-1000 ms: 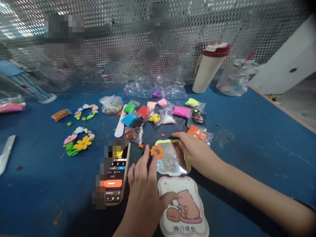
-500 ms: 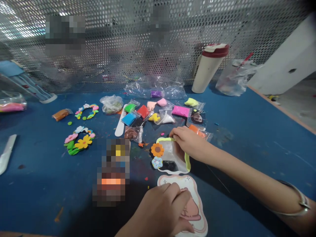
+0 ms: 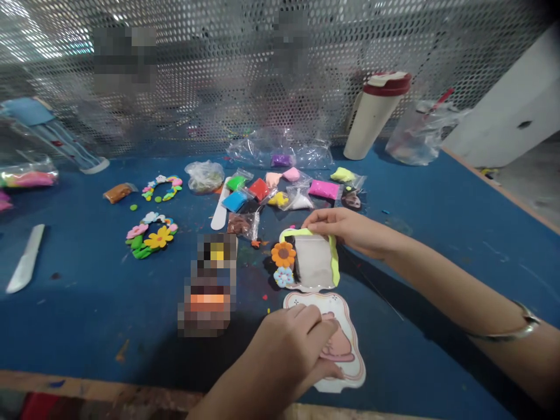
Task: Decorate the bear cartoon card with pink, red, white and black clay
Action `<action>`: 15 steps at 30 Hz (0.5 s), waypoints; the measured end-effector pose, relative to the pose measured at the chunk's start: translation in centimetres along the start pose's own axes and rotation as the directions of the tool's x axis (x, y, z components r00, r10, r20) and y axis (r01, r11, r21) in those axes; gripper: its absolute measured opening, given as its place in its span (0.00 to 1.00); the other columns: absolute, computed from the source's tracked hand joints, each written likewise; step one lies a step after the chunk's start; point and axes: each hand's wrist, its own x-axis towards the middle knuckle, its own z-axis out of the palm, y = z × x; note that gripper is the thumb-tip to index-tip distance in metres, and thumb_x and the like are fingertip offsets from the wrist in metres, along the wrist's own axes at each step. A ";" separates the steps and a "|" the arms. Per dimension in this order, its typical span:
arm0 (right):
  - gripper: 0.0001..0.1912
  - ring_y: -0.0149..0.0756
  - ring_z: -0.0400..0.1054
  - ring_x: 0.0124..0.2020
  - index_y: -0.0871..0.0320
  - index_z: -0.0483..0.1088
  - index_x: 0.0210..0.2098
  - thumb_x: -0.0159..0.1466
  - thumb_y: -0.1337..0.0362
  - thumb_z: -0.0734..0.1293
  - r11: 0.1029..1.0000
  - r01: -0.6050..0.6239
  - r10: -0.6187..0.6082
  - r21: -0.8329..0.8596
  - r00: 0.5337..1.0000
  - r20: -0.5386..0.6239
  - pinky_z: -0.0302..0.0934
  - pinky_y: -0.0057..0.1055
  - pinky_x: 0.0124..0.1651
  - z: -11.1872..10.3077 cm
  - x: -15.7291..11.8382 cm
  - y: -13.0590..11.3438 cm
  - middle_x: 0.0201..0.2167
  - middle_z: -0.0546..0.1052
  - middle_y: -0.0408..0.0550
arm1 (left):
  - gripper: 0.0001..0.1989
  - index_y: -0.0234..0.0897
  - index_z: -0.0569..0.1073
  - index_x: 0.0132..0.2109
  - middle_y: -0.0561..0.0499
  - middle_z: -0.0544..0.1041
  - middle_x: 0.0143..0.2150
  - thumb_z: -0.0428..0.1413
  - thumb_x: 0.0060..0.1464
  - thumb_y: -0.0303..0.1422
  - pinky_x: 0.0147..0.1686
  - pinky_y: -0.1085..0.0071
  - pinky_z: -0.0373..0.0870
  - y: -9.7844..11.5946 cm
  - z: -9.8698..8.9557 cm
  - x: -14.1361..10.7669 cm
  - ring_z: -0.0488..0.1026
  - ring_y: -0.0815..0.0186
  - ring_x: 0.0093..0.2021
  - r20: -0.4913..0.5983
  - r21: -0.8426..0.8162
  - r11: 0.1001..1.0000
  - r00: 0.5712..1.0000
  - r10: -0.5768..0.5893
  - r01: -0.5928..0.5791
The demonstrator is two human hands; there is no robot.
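Observation:
A hand mirror [image 3: 315, 262] stands in the middle, its frame edged with yellow-green clay [image 3: 335, 265] along the top and right. An orange clay flower [image 3: 283, 255] and a light-blue one [image 3: 283, 277] sit on its left side. My right hand [image 3: 339, 227] grips the mirror's top right edge, fingers closed at the clay strip. Below the mirror lies a white scalloped panel [image 3: 350, 373] with a pink cartoon figure; whether they are joined I cannot tell. My left hand [image 3: 301, 344] rests over the panel, fingers curled; anything inside them is hidden.
Bagged clay in several colours, such as a magenta packet [image 3: 324, 189], lies behind the mirror. Two clay flower wreaths [image 3: 153, 236] and a white plastic knife [image 3: 27, 259] are leftward. A tumbler [image 3: 371, 119] and a clear bagged cup [image 3: 415, 137] stand by the perforated screen [image 3: 210, 105].
The mirror's face has tilted, now reflecting a pale surface, and my right hand has shifted with its edge. My left hand stays over the panel. The whole view has moved slightly.

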 end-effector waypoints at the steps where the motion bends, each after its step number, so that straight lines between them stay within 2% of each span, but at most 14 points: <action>1: 0.09 0.32 0.66 0.29 0.56 0.69 0.35 0.60 0.57 0.65 1.000 -0.002 0.002 0.024 1.000 0.004 0.58 0.30 0.32 -0.1 -0.1 -0.1 0.30 0.73 0.45 | 0.23 0.38 0.68 0.51 0.51 0.75 0.39 0.62 0.51 0.41 0.30 0.68 0.66 0.0 0.0 -0.1 0.73 0.60 0.36 -0.017 0.004 1.000 1.000 0.010 -0.010; 7: 0.08 0.32 0.66 0.31 0.55 0.71 0.34 0.58 0.58 0.67 0.997 0.014 -0.015 0.077 1.000 0.014 0.57 0.30 0.33 -0.2 -0.6 -0.8 0.32 0.74 0.45 | 0.21 0.40 0.70 0.49 0.53 0.74 0.37 0.63 0.50 0.41 0.29 0.69 0.65 0.0 0.3 -0.2 0.72 0.62 0.33 -0.058 0.015 1.000 0.998 0.008 -0.007; 15: 0.06 0.33 0.66 0.30 0.55 0.72 0.34 0.60 0.60 0.65 0.999 0.024 -0.024 0.040 1.000 -0.009 0.58 0.30 0.32 -0.2 -0.9 -1.1 0.32 0.75 0.45 | 0.23 0.41 0.69 0.51 0.53 0.74 0.37 0.62 0.51 0.42 0.31 0.68 0.68 0.2 0.1 -0.2 0.72 0.63 0.34 -0.021 0.004 1.000 0.999 -0.031 0.031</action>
